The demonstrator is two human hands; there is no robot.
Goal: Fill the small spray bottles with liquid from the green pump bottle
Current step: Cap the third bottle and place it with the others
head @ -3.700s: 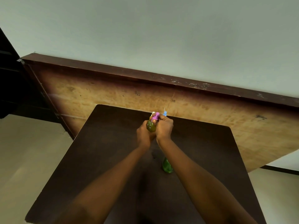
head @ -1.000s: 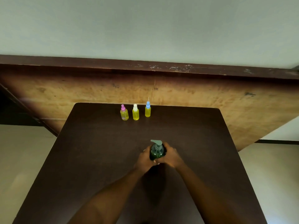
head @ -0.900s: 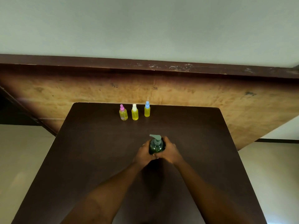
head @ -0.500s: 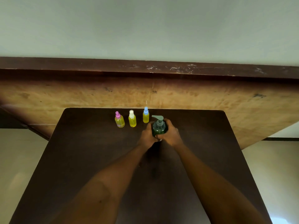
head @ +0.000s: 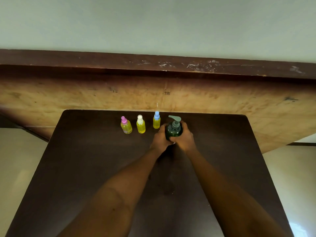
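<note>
The lower body of the green pump bottle (head: 173, 131) is hidden by the left hand (head: 159, 140) and right hand (head: 185, 139), fingers curled round it; whether its base meets the dark table (head: 85, 168) cannot be told. It is held near the far edge, just beside the blue-capped spray bottle (head: 156, 120), with the white-capped bottle (head: 140, 124) and pink-capped bottle (head: 126, 125), translucent and yellow-filled, further left
</note>
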